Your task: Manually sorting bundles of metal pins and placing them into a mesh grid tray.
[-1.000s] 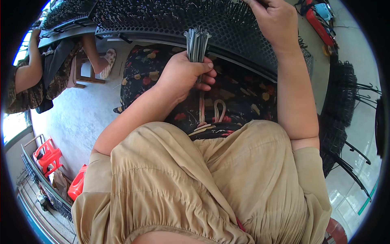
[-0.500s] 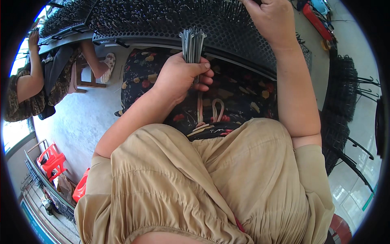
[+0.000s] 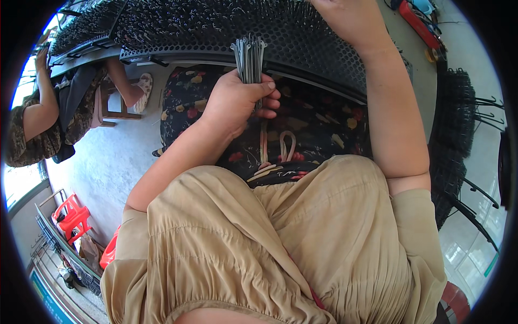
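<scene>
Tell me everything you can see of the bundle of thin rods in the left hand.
The bundle looks metallic: many slim grey and dark rods, some with small rounded tabs at their slightly fanned upper ends. The left hand grips it below, thumb across, hiding part. Its top points toward the black perforated tray.

we find the bundled strips point(image 3: 249, 59) to be metal by their look, smooth, with a dull sheen. we note the perforated rack point(image 3: 299, 63) as semi-matt; whether metal or plastic, we cannot tell. the dark prongs point(image 3: 178, 26) on it show glossy glints. we record floral cloth point(image 3: 186, 100), soft and matt, a smooth-looking cord point(image 3: 293, 148), and tan garment fabric point(image 3: 226, 221), matt and finely creased. the red chair point(image 3: 74, 217) appears smooth plastic, the stool point(image 3: 122, 115) wood, the grey floor point(image 3: 118, 167) matt, the pale tiles point(image 3: 459, 249) glossy.
</scene>
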The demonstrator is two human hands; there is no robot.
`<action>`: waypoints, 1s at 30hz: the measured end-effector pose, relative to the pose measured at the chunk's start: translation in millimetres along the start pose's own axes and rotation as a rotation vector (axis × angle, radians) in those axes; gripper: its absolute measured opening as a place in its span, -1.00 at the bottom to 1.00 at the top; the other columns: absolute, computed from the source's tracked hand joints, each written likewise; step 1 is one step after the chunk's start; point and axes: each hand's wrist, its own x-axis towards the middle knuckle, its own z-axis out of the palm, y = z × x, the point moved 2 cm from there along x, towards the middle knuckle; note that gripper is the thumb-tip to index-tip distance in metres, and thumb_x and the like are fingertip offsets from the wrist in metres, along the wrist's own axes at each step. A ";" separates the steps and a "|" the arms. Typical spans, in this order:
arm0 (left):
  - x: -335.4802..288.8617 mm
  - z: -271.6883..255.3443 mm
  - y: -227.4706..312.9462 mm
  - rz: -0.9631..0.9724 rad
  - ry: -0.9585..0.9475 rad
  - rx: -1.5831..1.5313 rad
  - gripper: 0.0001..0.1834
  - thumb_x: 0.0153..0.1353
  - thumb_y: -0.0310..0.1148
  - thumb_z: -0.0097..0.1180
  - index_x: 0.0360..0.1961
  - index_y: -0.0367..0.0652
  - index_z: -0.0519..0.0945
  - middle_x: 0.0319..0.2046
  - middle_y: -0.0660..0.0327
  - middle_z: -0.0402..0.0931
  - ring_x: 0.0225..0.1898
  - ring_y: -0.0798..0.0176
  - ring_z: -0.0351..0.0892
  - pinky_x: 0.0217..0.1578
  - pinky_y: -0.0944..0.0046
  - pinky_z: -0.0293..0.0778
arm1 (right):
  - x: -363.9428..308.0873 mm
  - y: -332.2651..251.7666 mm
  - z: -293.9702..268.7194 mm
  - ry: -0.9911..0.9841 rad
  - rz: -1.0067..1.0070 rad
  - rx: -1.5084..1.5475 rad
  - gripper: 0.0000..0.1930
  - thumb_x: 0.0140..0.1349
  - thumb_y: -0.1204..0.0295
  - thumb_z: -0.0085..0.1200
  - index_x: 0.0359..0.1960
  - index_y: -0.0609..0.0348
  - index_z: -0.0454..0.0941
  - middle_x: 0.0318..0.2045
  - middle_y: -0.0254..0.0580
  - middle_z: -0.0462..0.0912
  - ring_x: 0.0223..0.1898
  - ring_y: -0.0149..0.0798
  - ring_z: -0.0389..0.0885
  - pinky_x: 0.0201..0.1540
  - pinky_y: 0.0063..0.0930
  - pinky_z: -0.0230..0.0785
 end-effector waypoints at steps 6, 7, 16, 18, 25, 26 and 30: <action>1.1 -1.3 0.0 0.020 -0.003 -0.012 -0.87 0.21 -0.52 0.13 -0.24 -0.28 0.48 -0.40 0.10 0.56 -0.44 0.21 0.60 -0.45 0.23 0.60 | 3.4 7.2 0.9 0.048 -0.014 0.004 -0.86 -0.04 0.62 0.00 -0.44 0.30 0.59 -0.48 0.02 0.63 -0.39 -0.05 0.65 -0.31 -0.33 0.47; 0.9 -1.9 -0.1 0.019 -0.001 -0.013 -0.87 0.21 -0.52 0.13 -0.24 -0.28 0.48 -0.40 0.10 0.56 -0.44 0.21 0.60 -0.45 0.23 0.60 | 4.3 6.7 0.8 0.068 -0.015 0.023 -0.87 -0.04 0.62 0.01 -0.44 0.30 0.59 -0.48 0.02 0.63 -0.39 -0.06 0.65 -0.31 -0.34 0.47; 1.1 -3.3 0.8 -0.005 -0.039 -0.024 -0.87 0.21 -0.53 0.12 -0.24 -0.30 0.47 -0.41 0.09 0.55 -0.46 0.20 0.60 -0.46 0.21 0.62 | -17.3 -0.5 -16.6 0.137 -0.168 0.846 -0.85 -0.01 0.59 0.11 -0.37 0.32 0.63 -0.43 0.00 0.64 -0.36 -0.09 0.66 -0.30 -0.36 0.48; 1.9 -3.8 -1.9 -0.034 -0.045 -0.047 -0.87 0.21 -0.53 0.12 -0.24 -0.30 0.46 -0.41 0.09 0.55 -0.46 0.18 0.60 -0.44 0.19 0.63 | -17.9 0.5 -22.6 0.060 -0.020 0.427 -0.85 -0.01 0.57 0.12 -0.36 0.32 0.63 -0.44 0.00 0.65 -0.37 -0.09 0.66 -0.29 -0.36 0.48; 1.5 -2.4 -3.2 -0.026 -0.069 -0.072 -0.87 0.22 -0.55 0.11 -0.23 -0.32 0.45 -0.41 0.07 0.54 -0.46 0.17 0.61 -0.44 0.16 0.64 | -13.6 -3.1 -26.6 -0.052 0.167 0.029 -0.82 0.04 0.53 0.14 -0.30 0.31 0.64 -0.42 0.01 0.68 -0.36 -0.12 0.69 -0.28 -0.38 0.49; 0.8 -2.3 -2.7 -0.033 -0.067 -0.073 -0.87 0.22 -0.55 0.11 -0.23 -0.32 0.45 -0.41 0.07 0.54 -0.47 0.17 0.60 -0.44 0.16 0.64 | -13.6 -2.4 -27.2 -0.049 0.166 0.028 -0.82 0.04 0.53 0.14 -0.30 0.31 0.64 -0.42 0.01 0.68 -0.36 -0.12 0.69 -0.28 -0.38 0.49; -0.2 -2.0 -1.6 -0.040 -0.064 -0.066 -0.87 0.22 -0.55 0.11 -0.24 -0.32 0.45 -0.42 0.07 0.54 -0.48 0.17 0.60 -0.44 0.16 0.64 | -14.0 -1.0 -28.8 -0.065 0.199 0.048 -0.81 0.06 0.51 0.14 -0.28 0.30 0.63 -0.41 0.01 0.68 -0.35 -0.13 0.70 -0.27 -0.39 0.50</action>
